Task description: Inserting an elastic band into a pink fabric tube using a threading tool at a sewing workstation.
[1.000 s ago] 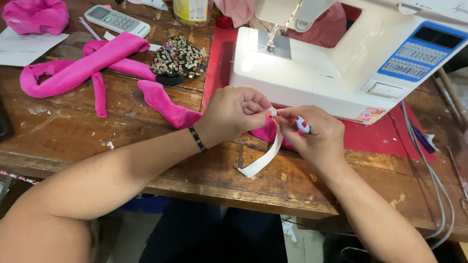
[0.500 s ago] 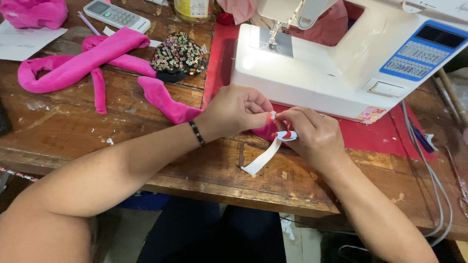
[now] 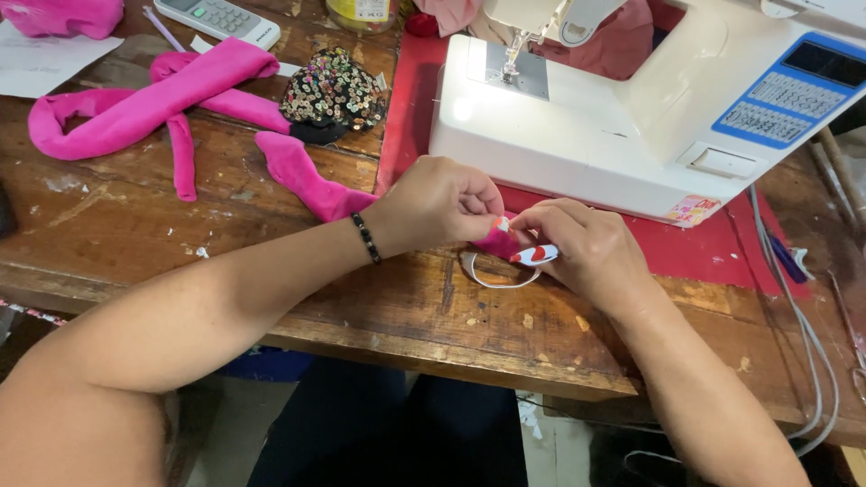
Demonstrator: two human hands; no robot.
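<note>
Both hands meet at the front middle of the worn brown wooden table (image 3: 271, 234), just before the white sewing machine (image 3: 631, 117).

Thing in hand: a long strip of bright pink velvety fabric (image 3: 307, 176), soft and tube-like, with a narrow white elastic band (image 3: 501, 281) at its near end. The pink strip's long axis runs on a diagonal, from its far rounded end near the sequinned dark fabric piece (image 3: 334, 90) down and rightward to the fingers. The near end is bunched between the two hands and mostly hidden. The white elastic curls in a shallow loop on the table, directly below the fingertips, touching the wood.

Left hand (image 3: 437, 203): fingers curled narrow, thumb and forefinger pinched on the pink end. A black beaded bracelet (image 3: 365, 237) sits on the wrist.

Right hand (image 3: 586, 248): fingers also closed, pinching the same pink end and the elastic from the right side; painted red-and-white thumbnail facing up. The two hands touch at the fingertips.

Around: red mat (image 3: 722, 248) under the machine; a second long pink fabric strip (image 3: 135, 108) folded at left rear; grey calculator (image 3: 216, 18) at the far edge; white paper sheet (image 3: 45, 68) far left; grey cables (image 3: 794, 289) trailing off the right side.
</note>
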